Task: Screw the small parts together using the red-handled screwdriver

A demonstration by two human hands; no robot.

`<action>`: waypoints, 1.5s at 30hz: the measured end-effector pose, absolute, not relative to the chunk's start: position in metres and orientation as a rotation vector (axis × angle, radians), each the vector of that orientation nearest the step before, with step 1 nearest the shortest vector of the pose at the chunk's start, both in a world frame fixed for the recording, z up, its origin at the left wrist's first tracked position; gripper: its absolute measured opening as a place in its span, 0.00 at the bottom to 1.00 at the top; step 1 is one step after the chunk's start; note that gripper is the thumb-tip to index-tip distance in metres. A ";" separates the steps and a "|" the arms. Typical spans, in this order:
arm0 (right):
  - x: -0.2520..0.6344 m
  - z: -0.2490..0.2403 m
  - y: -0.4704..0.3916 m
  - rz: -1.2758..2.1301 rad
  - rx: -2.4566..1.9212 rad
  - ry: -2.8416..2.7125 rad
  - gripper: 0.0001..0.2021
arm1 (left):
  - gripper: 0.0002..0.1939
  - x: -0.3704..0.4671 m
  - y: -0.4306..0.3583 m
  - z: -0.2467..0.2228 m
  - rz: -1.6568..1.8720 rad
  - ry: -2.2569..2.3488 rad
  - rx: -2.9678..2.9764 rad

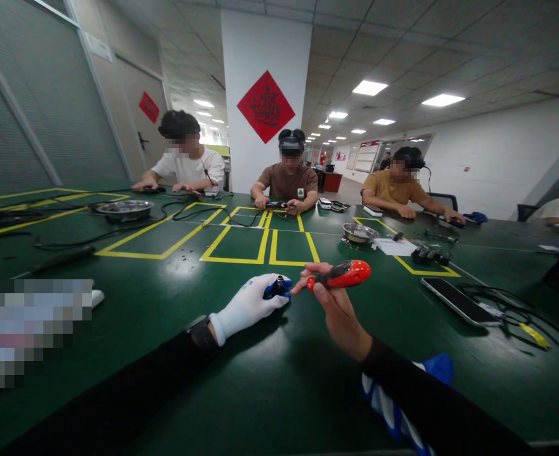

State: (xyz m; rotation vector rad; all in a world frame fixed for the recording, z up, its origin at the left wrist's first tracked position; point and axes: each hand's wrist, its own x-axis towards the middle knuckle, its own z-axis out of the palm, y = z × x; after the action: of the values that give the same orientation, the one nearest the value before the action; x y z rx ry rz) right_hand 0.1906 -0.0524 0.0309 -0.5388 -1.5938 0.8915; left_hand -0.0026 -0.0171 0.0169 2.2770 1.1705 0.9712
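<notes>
My left hand (pixel 251 304), in a white glove with blue fingertips, is closed around a small black cylindrical part (pixel 278 288) just above the green table. Bare of any glove, my right hand (pixel 339 310) grips a screwdriver (pixel 343 274) with a red and black handle. The handle points up and to the right, and the tool's front end points left toward the black part. Fingers hide most of the shaft, so I cannot tell whether its tip touches the part. Under my right forearm lies a blue and white glove (pixel 438 370).
Yellow tape rectangles (pixel 234 259) mark the green table (pixel 308 411). A phone (pixel 460 302) and black cables (pixel 521 310) lie at right. Metal bowls (pixel 359 233) (pixel 125 209) stand farther back, with several black parts (pixel 431 255) at right. Several people sit across the table.
</notes>
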 end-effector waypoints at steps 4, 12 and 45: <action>0.190 0.032 -0.051 0.771 -0.560 -1.572 0.09 | 0.14 -0.004 -0.016 0.016 0.953 1.181 2.297; 0.190 0.034 -0.042 0.918 -0.521 -1.408 0.05 | 0.16 -0.005 -0.016 0.016 0.950 1.171 2.298; 0.193 0.031 -0.048 0.793 -0.574 -1.472 0.04 | 0.16 -0.004 -0.017 0.016 0.951 1.194 2.263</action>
State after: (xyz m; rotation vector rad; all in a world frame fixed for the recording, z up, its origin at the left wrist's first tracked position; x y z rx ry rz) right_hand 0.1930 -0.0483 0.0310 -0.5737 -1.4721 0.7933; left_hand -0.0039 -0.0167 0.0161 2.2631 1.1936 0.9515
